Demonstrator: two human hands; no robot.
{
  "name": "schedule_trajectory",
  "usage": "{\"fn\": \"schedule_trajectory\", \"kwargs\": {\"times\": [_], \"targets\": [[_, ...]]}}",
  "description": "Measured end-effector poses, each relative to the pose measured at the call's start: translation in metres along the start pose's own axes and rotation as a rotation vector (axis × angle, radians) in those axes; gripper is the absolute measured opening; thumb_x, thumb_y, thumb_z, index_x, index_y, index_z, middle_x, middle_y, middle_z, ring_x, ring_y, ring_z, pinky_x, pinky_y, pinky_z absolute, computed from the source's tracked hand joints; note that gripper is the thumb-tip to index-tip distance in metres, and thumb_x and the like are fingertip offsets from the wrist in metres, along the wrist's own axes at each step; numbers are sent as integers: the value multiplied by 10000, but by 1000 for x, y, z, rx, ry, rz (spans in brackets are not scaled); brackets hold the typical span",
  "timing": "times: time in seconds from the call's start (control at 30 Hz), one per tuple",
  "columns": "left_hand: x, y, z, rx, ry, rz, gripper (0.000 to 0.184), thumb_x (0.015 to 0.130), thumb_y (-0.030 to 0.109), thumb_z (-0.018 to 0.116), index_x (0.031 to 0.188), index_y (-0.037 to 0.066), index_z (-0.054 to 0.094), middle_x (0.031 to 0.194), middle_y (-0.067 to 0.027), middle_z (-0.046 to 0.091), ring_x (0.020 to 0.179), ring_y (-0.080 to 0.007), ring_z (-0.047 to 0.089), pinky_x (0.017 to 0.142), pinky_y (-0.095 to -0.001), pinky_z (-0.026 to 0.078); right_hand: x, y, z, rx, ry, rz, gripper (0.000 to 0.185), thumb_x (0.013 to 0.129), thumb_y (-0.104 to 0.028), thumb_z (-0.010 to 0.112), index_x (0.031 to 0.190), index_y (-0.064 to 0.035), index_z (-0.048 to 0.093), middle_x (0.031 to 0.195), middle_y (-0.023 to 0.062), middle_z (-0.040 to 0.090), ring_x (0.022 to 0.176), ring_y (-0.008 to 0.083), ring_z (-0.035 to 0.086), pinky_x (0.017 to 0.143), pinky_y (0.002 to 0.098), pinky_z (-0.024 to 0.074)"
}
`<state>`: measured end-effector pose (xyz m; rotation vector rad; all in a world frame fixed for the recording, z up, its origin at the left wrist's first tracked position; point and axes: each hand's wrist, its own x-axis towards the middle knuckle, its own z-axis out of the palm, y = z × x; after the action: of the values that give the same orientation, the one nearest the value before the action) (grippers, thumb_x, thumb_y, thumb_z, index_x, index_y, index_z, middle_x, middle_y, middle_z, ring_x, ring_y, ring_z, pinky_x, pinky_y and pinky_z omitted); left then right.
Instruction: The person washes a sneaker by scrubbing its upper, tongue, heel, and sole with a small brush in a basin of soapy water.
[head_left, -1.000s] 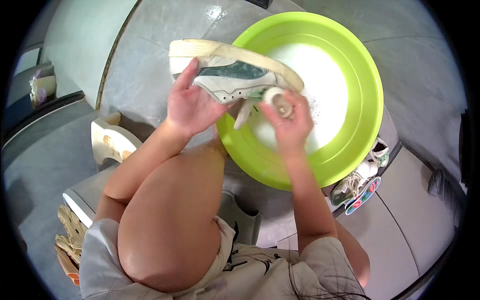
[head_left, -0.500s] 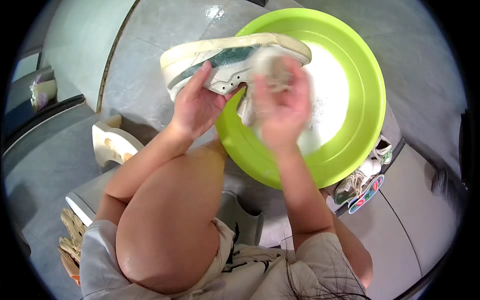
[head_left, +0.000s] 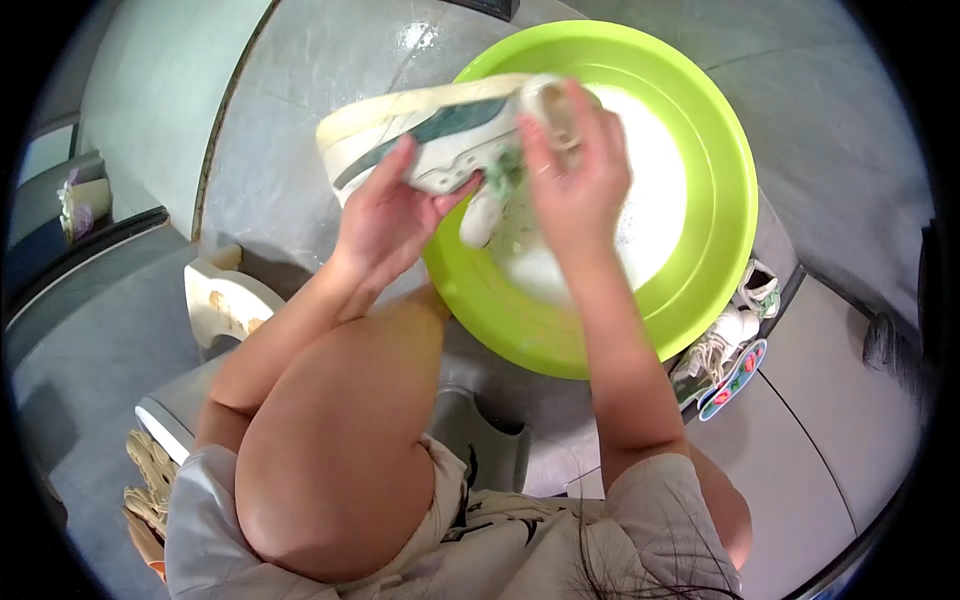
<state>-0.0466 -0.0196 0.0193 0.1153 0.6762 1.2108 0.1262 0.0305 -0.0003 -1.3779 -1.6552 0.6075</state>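
A white sneaker [head_left: 400,130] with dark green side panels is tilted on its side, its cream sole upward and its tongue hanging over the basin. My left hand [head_left: 385,205] grips it by the heel and eyelet side. Around a small pale scrubbing brush [head_left: 552,112], blurred in part, the fingers of my right hand [head_left: 580,185] are closed. The brush is against the sneaker's toe end. Beneath both hands stands a lime-green basin [head_left: 715,190] holding white suds [head_left: 650,190].
Right of the basin are wet shoes [head_left: 715,345] and an insole with red flower shapes [head_left: 735,380]. A white plastic stool [head_left: 230,295] stands at the left, with beige shoes [head_left: 148,480] lower down. A dark brush [head_left: 890,345] lies at the far right.
My right hand and the brush have shifted slightly right and up along the sneaker's toe end. The left hand keeps its hold, with the sneaker hardly moved.
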Motion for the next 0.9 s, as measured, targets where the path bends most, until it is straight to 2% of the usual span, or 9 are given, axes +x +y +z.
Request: {"fn": "schedule_trajectory", "kwargs": {"times": [0.1,0.23,0.3,0.37,0.5,0.57,0.7,0.73,0.9], "targets": [[11,-6,5,78,-8,49,457,1026,278,439,1409,38,369,1413,-151,474,1326,-311,443,1103,-458,398,4,9,-9,48,65,106,465,848,-199,731,1236,4,573,1045,136,598,869,239,641,720,347,542],[23,11,-32,-43,-224,81,462,1026,370,413,1309,12,484,1217,-123,611,1115,-261,564,1013,-358,421,14,45,-31,528,294,435,491,913,-216,682,1286,42,492,1041,95,591,794,127,602,579,233,503],[25,13,-9,74,78,200,500,1015,378,384,1347,7,433,1315,-160,509,1231,-289,464,1053,-366,356,19,58,-33,575,221,595,488,908,-231,692,1257,53,504,1057,90,595,752,104,590,508,226,476],[31,25,-15,99,-8,13,607,969,412,422,1405,-7,368,1398,-182,433,1276,-303,421,1107,-391,300,25,52,-20,580,137,513,492,900,-244,704,1251,43,513,1072,88,599,716,93,581,486,222,466],[43,29,-6,350,-12,15,750,905,481,483,1437,-24,323,1406,-189,428,1288,-316,413,1126,-409,273,51,37,-12,675,130,504,500,876,-255,733,1247,12,534,1085,85,606,698,87,574,477,221,470],[49,24,-2,284,-53,-19,794,885,503,510,1443,-27,317,1412,-189,419,1296,-324,405,1128,-418,269,55,32,-8,642,155,348,507,863,-252,741,1251,10,547,1095,93,578,836,130,575,564,251,506],[75,11,-28,584,-209,-219,538,930,430,531,1302,42,507,1171,-94,602,1074,-192,576,894,-312,464,38,20,22,174,85,-117,536,820,-204,756,1272,-2,552,1086,128,545,980,262,549,771,365,512],[79,-5,-2,813,-119,-55,427,951,413,535,1206,72,570,1050,-35,632,925,-123,606,739,-264,481,35,17,25,0,50,-217,548,806,-192,760,1279,-8,553,1084,139,537,1011,298,538,826,395,501],[96,-17,13,359,-60,-58,528,958,471,516,1251,34,565,1175,-105,634,1051,-200,626,922,-328,481,43,22,1,44,-53,-160,540,802,-182,746,1286,-35,558,1087,162,551,1036,348,511,894,426,460]]}}
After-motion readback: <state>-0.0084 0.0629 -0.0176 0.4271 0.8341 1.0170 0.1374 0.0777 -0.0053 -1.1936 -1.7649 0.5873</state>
